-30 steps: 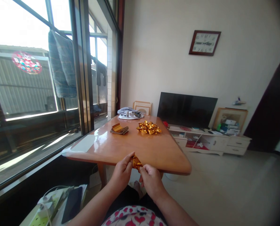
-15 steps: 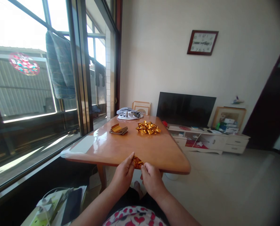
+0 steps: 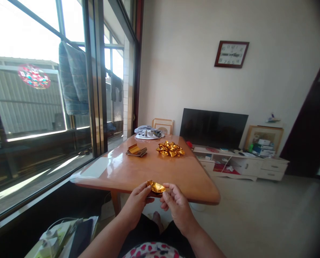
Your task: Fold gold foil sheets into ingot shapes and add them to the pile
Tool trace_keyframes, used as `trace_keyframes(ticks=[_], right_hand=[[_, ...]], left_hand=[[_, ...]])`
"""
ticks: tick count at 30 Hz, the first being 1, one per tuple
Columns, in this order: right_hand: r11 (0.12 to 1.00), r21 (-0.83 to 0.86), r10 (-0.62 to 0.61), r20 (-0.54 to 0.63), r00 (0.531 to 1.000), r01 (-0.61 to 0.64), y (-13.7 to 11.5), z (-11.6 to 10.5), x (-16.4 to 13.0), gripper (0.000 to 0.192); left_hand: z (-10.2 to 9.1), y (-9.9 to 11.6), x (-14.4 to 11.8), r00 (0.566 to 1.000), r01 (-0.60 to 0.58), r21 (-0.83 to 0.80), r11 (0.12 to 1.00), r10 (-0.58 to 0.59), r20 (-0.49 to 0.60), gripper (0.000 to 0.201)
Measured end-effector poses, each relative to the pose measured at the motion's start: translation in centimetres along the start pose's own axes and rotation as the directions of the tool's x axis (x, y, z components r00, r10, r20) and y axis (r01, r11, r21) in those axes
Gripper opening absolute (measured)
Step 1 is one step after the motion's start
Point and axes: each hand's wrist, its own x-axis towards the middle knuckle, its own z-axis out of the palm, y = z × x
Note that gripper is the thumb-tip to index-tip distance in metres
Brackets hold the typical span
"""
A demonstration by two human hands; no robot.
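Observation:
A small folded gold foil piece [image 3: 156, 186], boat-shaped, is pinched between my left hand [image 3: 136, 205] and my right hand [image 3: 176, 206], just in front of the near edge of the wooden table [image 3: 160, 172]. Farther back on the table lie a pile of finished gold foil pieces [image 3: 170, 148] and a stack of flat gold sheets [image 3: 136, 150].
A bundle of grey cloth [image 3: 148, 132] lies at the table's far end. A large window [image 3: 41, 100] fills the left side. A television [image 3: 215, 127] on a white cabinet [image 3: 243, 165] stands against the back wall under a clock [image 3: 231, 54]. A phone and power strip [image 3: 68, 236] lie at lower left.
The foil piece has been turned and opened from a crumpled upright fold into a flat boat shape held level between both hands. The view tilted slightly downward.

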Motion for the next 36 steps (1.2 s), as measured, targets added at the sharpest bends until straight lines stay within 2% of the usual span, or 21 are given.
trace_keyframes(ticks=[5, 12, 18, 21, 26, 31, 36], right_hand=[[1.0, 0.024, -0.013, 0.054, 0.998, 0.012, -0.4, -0.1, 0.0, 0.055], [1.0, 0.017, -0.013, 0.057, 0.998, 0.013, -1.0, -0.4, -0.1, 0.048], [0.999, 0.028, -0.028, 0.095, 0.995, 0.025, -1.6, -0.3, -0.4, 0.043], [0.998, 0.058, -0.021, 0.064, 0.998, 0.018, -1.4, 0.0, -0.4, 0.048], [0.988, 0.156, 0.008, 0.062, 0.998, -0.018, -1.2, 0.5, -0.4, 0.064], [0.979, 0.194, 0.05, 0.087, 0.995, -0.066, -1.5, 0.7, -0.6, 0.084], [0.978, 0.176, 0.1, 0.065, 0.993, -0.11, -1.6, 0.6, -0.7, 0.09]], left_hand=[[0.1, 0.1, -0.2, 0.999, 0.012, 0.031, 0.999, -0.011, -0.048, 0.038], [-0.5, 0.4, -0.5, 0.999, -0.007, 0.103, 0.995, 0.002, 0.043, 0.039], [-0.3, 0.3, -0.8, 0.977, -0.086, 0.084, 0.993, 0.067, 0.203, 0.067], [0.0, 0.2, -1.0, 0.977, -0.133, 0.221, 0.966, 0.09, 0.193, 0.076], [0.2, -0.1, -1.1, 0.97, -0.232, 0.459, 0.858, 0.167, 0.178, 0.08], [0.4, -0.3, -1.2, 0.955, -0.296, 0.522, 0.8, 0.247, 0.164, 0.073], [0.4, -0.3, -1.2, 0.933, -0.357, 0.536, 0.765, 0.314, 0.174, 0.068]])
